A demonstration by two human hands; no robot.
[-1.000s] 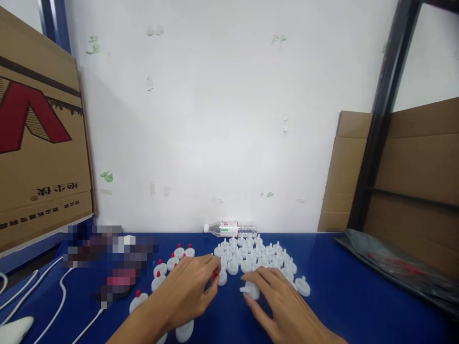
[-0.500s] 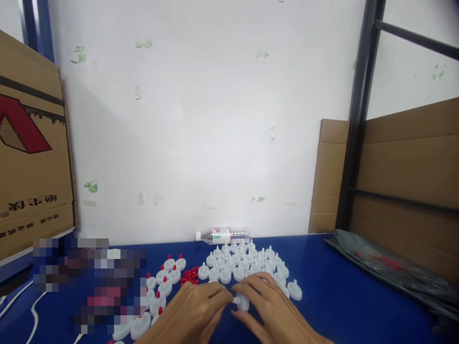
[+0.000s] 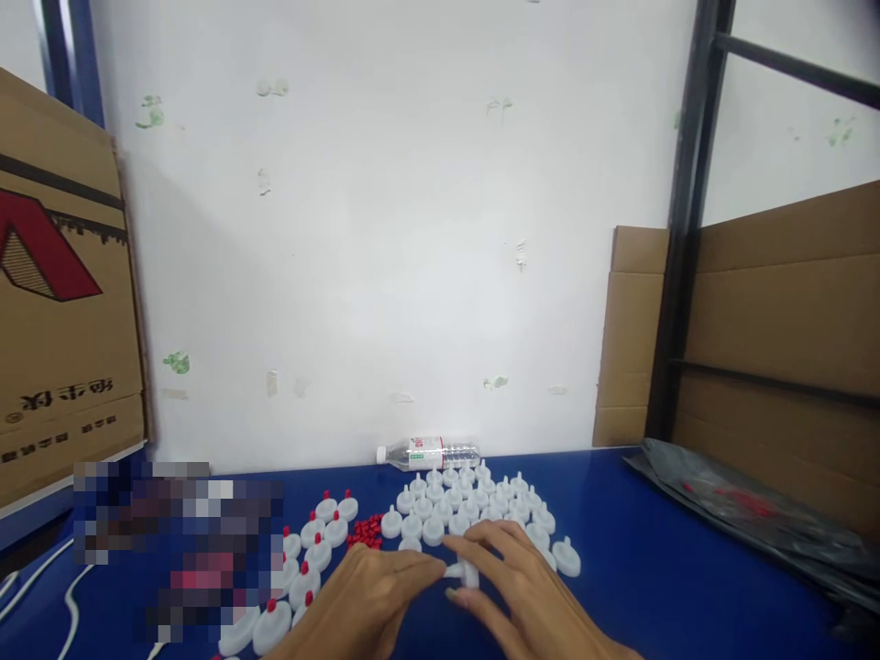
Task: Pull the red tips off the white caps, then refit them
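Both hands are meeting low over the blue table [image 3: 653, 568]. Right hand [image 3: 522, 596] is pinching a white cap [image 3: 469, 575] by its body; left hand [image 3: 375, 596], fingers closed to a tip, is pressing at its nozzle. Steady alignment looks key. Wrists are resting low, palms down.

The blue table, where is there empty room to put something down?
The blue table is bare between the white caps and the black bag. It is crowded in the middle: caps, the red bits, the red-tipped caps, and both hands on one cap.
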